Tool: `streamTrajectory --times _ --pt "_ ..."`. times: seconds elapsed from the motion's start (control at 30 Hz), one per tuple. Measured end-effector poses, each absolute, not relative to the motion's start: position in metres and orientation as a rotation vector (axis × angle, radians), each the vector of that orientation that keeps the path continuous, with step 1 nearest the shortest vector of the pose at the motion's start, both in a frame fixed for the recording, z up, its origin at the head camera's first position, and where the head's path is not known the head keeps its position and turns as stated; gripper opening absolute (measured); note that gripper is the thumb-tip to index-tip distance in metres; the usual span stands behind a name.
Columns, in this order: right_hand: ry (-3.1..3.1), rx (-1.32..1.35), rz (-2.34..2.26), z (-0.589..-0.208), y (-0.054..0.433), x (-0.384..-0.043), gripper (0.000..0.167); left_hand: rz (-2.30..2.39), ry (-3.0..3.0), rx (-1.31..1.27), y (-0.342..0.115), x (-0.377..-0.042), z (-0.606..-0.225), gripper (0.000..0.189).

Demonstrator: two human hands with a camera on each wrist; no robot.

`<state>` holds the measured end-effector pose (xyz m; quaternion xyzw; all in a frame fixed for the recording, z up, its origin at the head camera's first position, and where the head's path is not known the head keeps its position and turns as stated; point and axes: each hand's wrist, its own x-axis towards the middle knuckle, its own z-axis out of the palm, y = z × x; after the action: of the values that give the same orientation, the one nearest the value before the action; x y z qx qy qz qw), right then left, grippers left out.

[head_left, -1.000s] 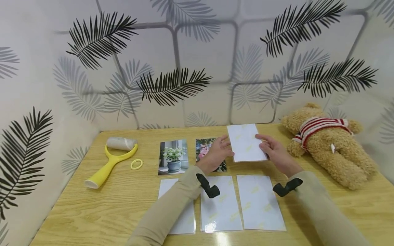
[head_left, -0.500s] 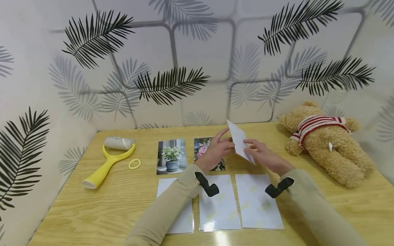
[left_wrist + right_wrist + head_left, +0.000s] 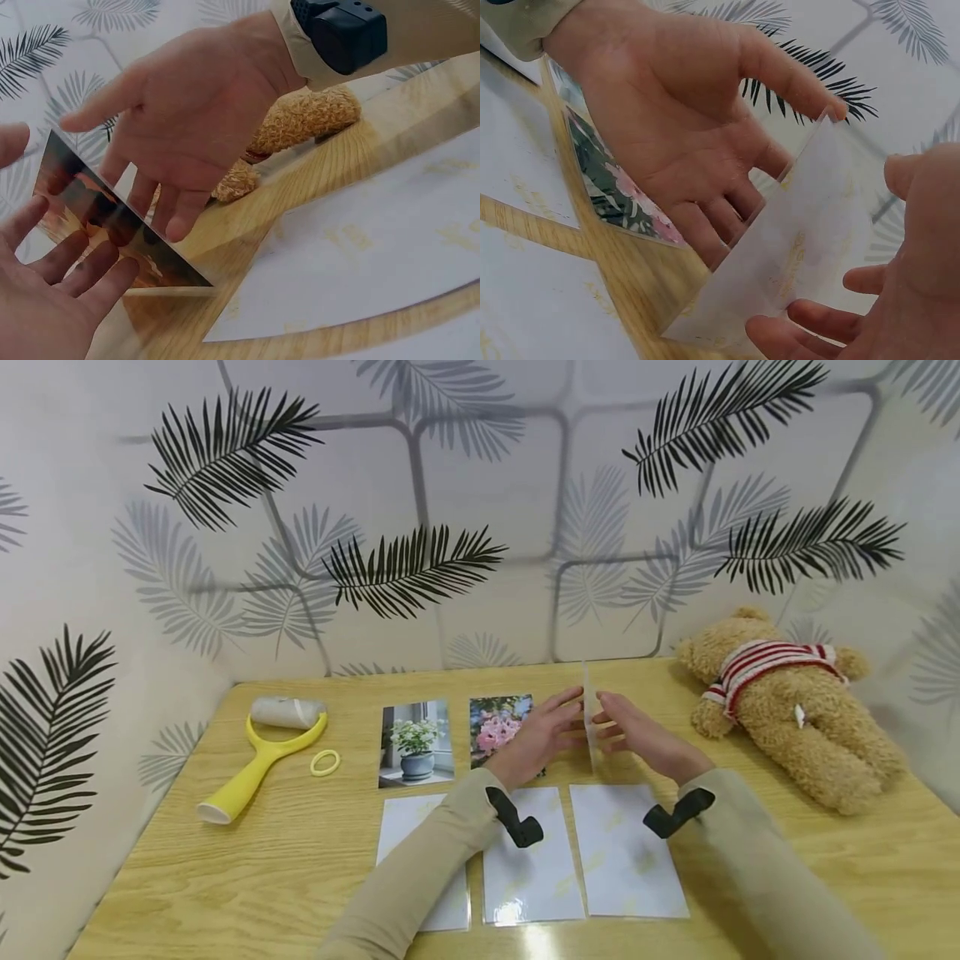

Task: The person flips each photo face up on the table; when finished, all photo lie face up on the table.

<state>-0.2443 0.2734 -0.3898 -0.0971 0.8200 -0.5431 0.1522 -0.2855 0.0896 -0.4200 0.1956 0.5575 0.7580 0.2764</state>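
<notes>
A photo card (image 3: 588, 727) stands on edge between my two hands, nearly edge-on in the head view. My left hand (image 3: 536, 739) has its fingers extended against the picture side, which shows dark and orange tones in the left wrist view (image 3: 112, 225). Against the white back (image 3: 787, 247) rest the fingertips of my right hand (image 3: 651, 739), the fingers loosely spread. Partly behind my left hand lies a pink flower photo (image 3: 495, 727). Left of it is a potted plant photo (image 3: 417, 743).
Three white-backed cards (image 3: 435, 893) (image 3: 532, 868) (image 3: 626, 852) lie in a front row, partly under my sleeves. A yellow-handled lint roller (image 3: 258, 777) and a yellow ring (image 3: 326, 763) lie at left. A teddy bear (image 3: 810, 735) lies at right.
The card has turned from facing me with its white back to standing edge-on. My right hand has moved left, and its grip has loosened into extended fingers.
</notes>
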Motion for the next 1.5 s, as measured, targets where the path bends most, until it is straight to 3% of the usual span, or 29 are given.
streamTrajectory --times 0.37,0.67,0.87,1.03,1.5 --pt "2.313 -0.227 -1.620 -0.378 0.289 -0.236 0.075 1.858 1.748 0.533 0.111 -0.274 -0.424 0.045" --pt "2.443 -0.271 -1.657 -0.375 0.315 -0.225 0.065 1.143 2.276 1.064 0.106 -0.268 -0.419 0.061" --pt "2.639 -0.270 -1.445 -0.384 0.332 -0.226 0.053 0.730 2.374 1.223 0.100 -0.270 -0.416 0.060" --pt "2.787 -0.317 -1.258 -0.404 0.342 -0.235 0.041 0.503 2.389 1.273 0.097 -0.272 -0.414 0.055" --pt "2.937 -0.415 -0.928 -0.417 0.329 -0.254 0.039 0.302 2.508 1.259 0.082 -0.268 -0.413 0.054"
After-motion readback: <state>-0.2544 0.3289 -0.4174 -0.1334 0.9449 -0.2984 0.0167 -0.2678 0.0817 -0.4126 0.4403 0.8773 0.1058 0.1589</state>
